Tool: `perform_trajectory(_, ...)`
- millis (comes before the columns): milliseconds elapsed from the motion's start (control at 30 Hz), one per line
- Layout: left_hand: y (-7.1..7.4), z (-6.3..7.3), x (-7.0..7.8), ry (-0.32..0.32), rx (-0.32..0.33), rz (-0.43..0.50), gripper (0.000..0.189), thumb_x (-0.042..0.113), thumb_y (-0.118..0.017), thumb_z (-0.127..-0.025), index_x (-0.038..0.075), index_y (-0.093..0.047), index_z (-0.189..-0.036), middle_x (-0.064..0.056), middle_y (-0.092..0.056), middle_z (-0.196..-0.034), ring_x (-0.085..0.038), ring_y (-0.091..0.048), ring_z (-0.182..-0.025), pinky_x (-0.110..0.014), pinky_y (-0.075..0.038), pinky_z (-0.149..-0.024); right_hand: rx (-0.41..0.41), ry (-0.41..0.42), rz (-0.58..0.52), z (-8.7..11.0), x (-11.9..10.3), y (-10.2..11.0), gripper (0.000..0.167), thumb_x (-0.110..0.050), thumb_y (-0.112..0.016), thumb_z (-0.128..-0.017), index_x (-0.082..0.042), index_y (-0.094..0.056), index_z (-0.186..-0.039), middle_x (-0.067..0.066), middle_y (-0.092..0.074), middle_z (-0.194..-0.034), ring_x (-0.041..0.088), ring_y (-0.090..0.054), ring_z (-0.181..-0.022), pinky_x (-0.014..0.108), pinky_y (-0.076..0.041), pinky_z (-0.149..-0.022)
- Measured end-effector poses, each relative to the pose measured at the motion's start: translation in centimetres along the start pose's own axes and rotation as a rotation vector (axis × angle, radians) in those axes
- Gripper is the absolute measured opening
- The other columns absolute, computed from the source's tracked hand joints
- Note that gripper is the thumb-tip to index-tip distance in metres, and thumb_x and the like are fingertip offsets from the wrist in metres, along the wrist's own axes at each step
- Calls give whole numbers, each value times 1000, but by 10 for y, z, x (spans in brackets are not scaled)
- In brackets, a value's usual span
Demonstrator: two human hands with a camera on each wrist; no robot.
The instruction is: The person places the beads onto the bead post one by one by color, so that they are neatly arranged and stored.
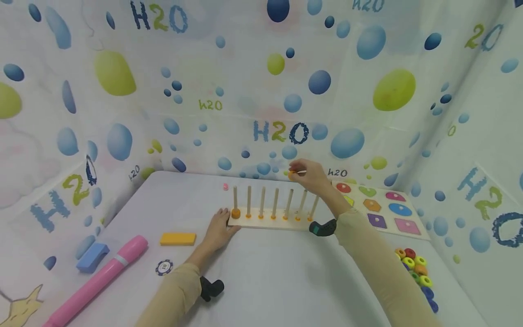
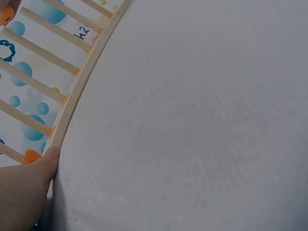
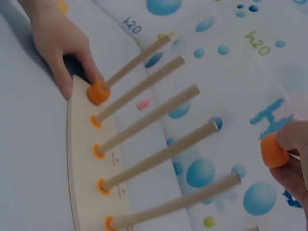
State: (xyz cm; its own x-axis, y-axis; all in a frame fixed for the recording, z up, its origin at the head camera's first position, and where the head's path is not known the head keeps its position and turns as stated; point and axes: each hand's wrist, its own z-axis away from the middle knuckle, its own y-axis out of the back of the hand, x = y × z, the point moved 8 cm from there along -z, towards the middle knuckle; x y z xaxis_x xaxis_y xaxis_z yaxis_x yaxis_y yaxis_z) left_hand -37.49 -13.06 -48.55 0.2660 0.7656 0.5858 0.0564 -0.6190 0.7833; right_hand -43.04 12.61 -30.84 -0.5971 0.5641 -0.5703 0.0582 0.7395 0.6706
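Fingers spread from the thumb, the left hand (image 1: 216, 230) grips the wooden pegboard (image 1: 265, 223) at its nine o'clock end, probably to steady it. An orange bead (image 1: 235, 213) sits at the base of that end's peg (image 1: 234, 196). Farther off, towards one o'clock, the right hand (image 1: 312, 175) pinches a second bead (image 3: 274, 150) near the peg tops, presumably lifted to clear them.

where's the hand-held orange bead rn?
In the head view, the orange bead is right of centre, pinched by the right hand, showing just above the tips of the pegs in the peg rack's right half.
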Motion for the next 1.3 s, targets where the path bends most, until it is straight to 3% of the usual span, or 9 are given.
perform_trajectory(233,2,2,-2,-3,13,-3,68,30,-65,-90,-14,-39,-135,-31,-34,-142,-44,-24,-135,-54,-17,-112,-41,141,-104,-22,-45,-55,25,-1,-66,-85,4,-63,-109,14,-69,-101,22,-66,-94,22,-55,-78)
perform_trajectory(433,-1,1,-3,-7,11,-10,68,31,-65,-90,-13,-40,-135,-31,-35,-142,-44,-24,-135,-53,-18,-112,-127,157,-132,-30,-72,-97,26,-2,-65,-87,3,-61,-112,14,-68,-103,19,-65,-95,19,-53,-80)
perform_trajectory(600,2,1,-1,-13,27,12,67,29,-66,-89,-13,-41,-134,-31,-37,-141,-45,-26,-134,-54,-20,-112,-173,166,-125,-34,-86,-119,25,-3,-65,-88,1,-61,-113,12,-68,-103,18,-64,-96,18,-53,-81)
perform_trajectory(800,3,0,-2,-18,35,-4,65,28,-67,-88,-13,-43,-133,-31,-39,-139,-45,-28,-134,-54,-21,-111,-215,171,-105,-35,-90,-135,24,-2,-62,-89,2,-60,-113,13,-67,-104,19,-64,-96,17,-52,-82)
perform_trajectory(1100,-2,-1,-5,0,29,-20,67,32,-67,-88,-11,-44,-134,-29,-39,-140,-44,-28,-134,-54,-22,-111,-224,192,-77,-35,-90,-142,23,-4,-64,-89,2,-61,-111,12,-67,-102,18,-64,-95,17,-52,-81)
perform_trajectory(1300,2,0,-1,-26,50,-6,67,30,-68,-87,-14,-45,-131,-31,-40,-138,-46,-29,-132,-56,-23,-110,-227,166,-34,-33,-85,-139,28,-10,-65,-90,1,-59,-116,14,-66,-109,20,-63,-99,20,-51,-86)
